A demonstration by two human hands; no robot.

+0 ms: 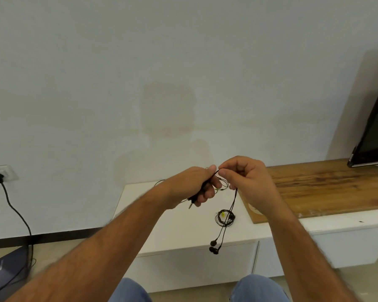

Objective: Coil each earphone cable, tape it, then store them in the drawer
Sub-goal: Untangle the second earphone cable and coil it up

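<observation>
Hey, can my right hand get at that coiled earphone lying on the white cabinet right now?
Probably not yet: the right hand pinches the black cable hanging over the coil; nothing else blocks it.

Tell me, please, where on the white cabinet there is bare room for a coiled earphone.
The cabinet's left part, under the left hand, is bare. Its right is crowded: a taped coil, another coil and the wooden board.

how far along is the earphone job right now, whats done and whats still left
Done: one coiled earphone with a yellow band lies on the white cabinet. In hand: the left hand grips the plug end of a black earphone cable, the right hand pinches it, earbuds dangling. Left: finish coiling, tape, store; another cable lies behind the hands.
</observation>
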